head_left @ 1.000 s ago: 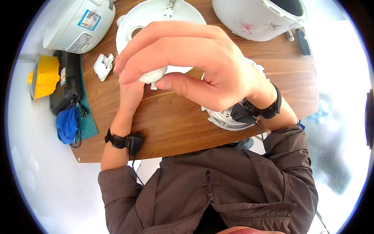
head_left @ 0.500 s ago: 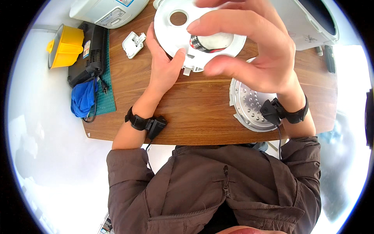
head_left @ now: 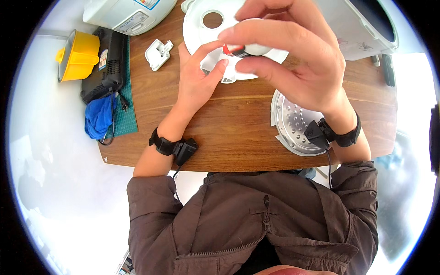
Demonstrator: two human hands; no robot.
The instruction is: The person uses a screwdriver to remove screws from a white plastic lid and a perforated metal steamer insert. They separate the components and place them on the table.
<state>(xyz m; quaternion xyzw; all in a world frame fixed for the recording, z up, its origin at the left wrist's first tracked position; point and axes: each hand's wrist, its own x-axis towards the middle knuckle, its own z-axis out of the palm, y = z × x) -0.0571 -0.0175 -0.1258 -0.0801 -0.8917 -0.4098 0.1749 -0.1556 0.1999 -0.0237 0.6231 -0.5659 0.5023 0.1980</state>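
A round white plastic disc (head_left: pixel 195 30) with a round hole lies over the far middle of the table. My left hand (head_left: pixel 197 75) is at its near-left edge, thumb and index finger curved about the rim, other fingers partly hidden. The index fingertip comes right up to the bottle's red end; whether it touches cannot be made out. My right hand (head_left: pixel 307 59) is raised above the disc, thumb and fingers around a small white bottle (head_left: pixel 256 49) with a red and black end pointing left. Much of the disc lies hidden behind this hand.
A small white plastic part (head_left: pixel 158 55) lies left of the disc; a dimpled metal lid (head_left: pixel 293 123) lies under my right wrist. White appliances stand at the far left (head_left: pixel 130 18) and far right (head_left: pixel 362 32). A yellow container (head_left: pixel 82 55), black device (head_left: pixel 105 68) and blue cloth (head_left: pixel 100 117) sit at left.
My right hand has tilted the bottle and its fingers have closed in on it. My left index finger has come off the disc's side toward the bottle's end. The disc's near edge looks shifted.
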